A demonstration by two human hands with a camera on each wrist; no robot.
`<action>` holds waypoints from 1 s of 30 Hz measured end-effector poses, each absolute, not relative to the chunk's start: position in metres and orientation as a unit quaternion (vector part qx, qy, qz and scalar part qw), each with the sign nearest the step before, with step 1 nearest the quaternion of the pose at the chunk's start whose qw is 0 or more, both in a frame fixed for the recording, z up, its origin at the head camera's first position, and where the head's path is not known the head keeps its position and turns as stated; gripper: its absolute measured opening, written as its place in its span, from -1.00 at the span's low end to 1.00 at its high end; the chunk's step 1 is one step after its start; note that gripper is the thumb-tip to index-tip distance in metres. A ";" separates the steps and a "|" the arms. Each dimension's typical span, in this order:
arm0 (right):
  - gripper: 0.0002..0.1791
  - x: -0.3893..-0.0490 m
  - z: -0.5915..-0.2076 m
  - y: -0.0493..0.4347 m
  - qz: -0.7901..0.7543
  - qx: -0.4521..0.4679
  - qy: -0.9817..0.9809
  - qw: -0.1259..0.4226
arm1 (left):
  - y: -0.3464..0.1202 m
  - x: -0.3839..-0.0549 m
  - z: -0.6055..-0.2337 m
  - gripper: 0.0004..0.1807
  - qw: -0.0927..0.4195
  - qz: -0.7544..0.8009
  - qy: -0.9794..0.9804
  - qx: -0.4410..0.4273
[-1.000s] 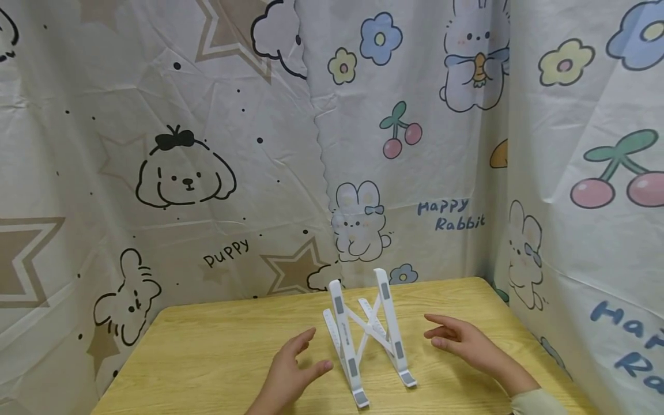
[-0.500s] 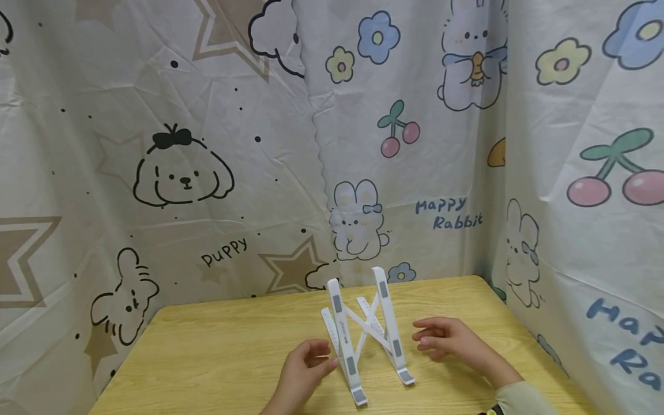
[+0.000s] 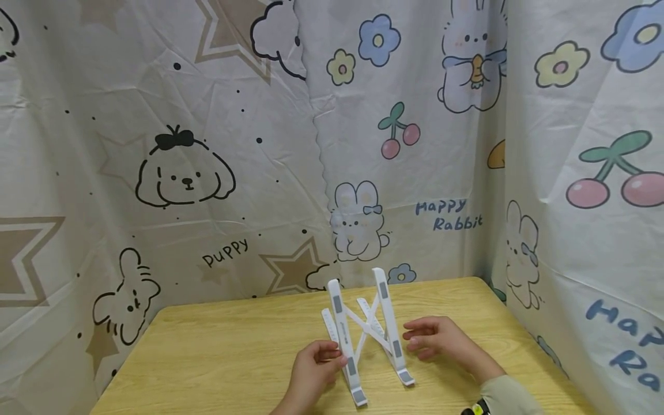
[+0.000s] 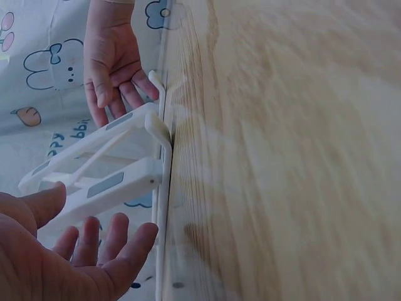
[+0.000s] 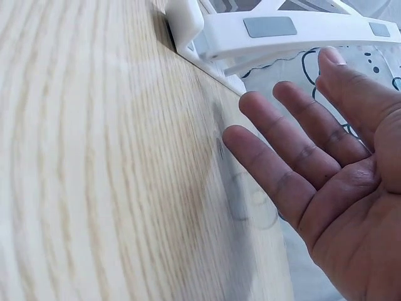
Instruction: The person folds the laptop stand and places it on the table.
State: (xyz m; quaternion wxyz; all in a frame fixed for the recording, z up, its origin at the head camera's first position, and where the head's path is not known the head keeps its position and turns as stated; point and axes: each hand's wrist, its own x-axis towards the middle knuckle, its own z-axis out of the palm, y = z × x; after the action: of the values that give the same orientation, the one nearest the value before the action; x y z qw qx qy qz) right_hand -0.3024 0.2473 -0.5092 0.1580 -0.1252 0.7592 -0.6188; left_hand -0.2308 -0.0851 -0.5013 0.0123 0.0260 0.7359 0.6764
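Note:
A white folding laptop stand (image 3: pixel 388 317) with grey pads and crossed struts stands unfolded on the wooden table. My left hand (image 3: pixel 313 369) is at its left rail, fingertips and thumb overlapping the rail's edge in the head view. In the left wrist view that hand's fingers are spread and relaxed, the thumb up against the stand (image 4: pixel 125 183). To the right, my right hand (image 3: pixel 443 341) is held close beside the right rail, fingers loosely bent toward it. The right wrist view has its palm facing up, fingers apart, just below the stand's rail (image 5: pixel 326 28).
The yellow wood-grain table (image 3: pixel 218 351) spreads around the stand. Behind and to the right hangs a printed curtain (image 3: pixel 280 190) with puppies, rabbits and cherries. A dark band with a yellow spot (image 3: pixel 477 408) shows by the right sleeve (image 3: pixel 510 395).
Both hands have moved in toward the stand, the left to the right up to the left rail, the right to the left. The stand has stayed in place.

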 end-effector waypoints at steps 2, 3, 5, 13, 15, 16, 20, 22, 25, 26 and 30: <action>-0.32 -0.304 -0.510 0.246 -0.625 -0.125 0.753 0.162 | -0.083 -0.232 -0.502 -0.60 0.016 0.683 0.730 0.015; -0.32 -0.305 -0.511 0.245 -0.628 -0.127 0.750 0.164 | -0.082 -0.232 -0.503 -0.60 0.017 0.685 0.729 0.010; -0.33 -0.307 -0.512 0.243 -0.633 -0.131 0.744 0.165 | -0.081 -0.233 -0.504 -0.60 0.018 0.686 0.727 0.003; -0.44 -0.309 -0.516 0.235 -0.645 -0.136 0.735 0.161 | -0.072 -0.239 -0.506 -0.63 0.012 0.685 0.728 -0.021; -0.46 -0.308 -0.516 0.233 -0.648 -0.138 0.732 0.159 | -0.070 -0.242 -0.507 -0.64 0.009 0.687 0.726 -0.026; -0.47 -0.308 -0.516 0.232 -0.649 -0.139 0.731 0.158 | -0.069 -0.243 -0.508 -0.64 0.007 0.688 0.725 -0.028; -0.51 -0.306 -0.516 0.227 -0.652 -0.140 0.729 0.155 | -0.068 -0.246 -0.511 -0.66 0.006 0.693 0.720 -0.035; -0.53 -0.306 -0.517 0.225 -0.653 -0.139 0.729 0.154 | -0.068 -0.246 -0.511 -0.67 0.007 0.698 0.715 -0.034; -0.52 -0.306 -0.518 0.222 -0.657 -0.137 0.725 0.154 | -0.068 -0.244 -0.511 -0.69 0.010 0.708 0.706 -0.028; -0.52 -0.306 -0.518 0.222 -0.659 -0.135 0.724 0.156 | -0.068 -0.244 -0.510 -0.70 0.011 0.710 0.703 -0.026; -0.53 -0.305 -0.520 0.219 -0.661 -0.129 0.722 0.158 | -0.068 -0.244 -0.510 -0.72 0.015 0.717 0.696 -0.021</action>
State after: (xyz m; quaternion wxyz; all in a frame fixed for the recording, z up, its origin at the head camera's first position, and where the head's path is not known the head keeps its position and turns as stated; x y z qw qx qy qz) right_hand -0.3054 0.2189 -0.5202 0.1584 -0.1289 0.7221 -0.6610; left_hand -0.2441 -0.0678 -0.5096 0.0149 -0.0215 0.6963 0.7173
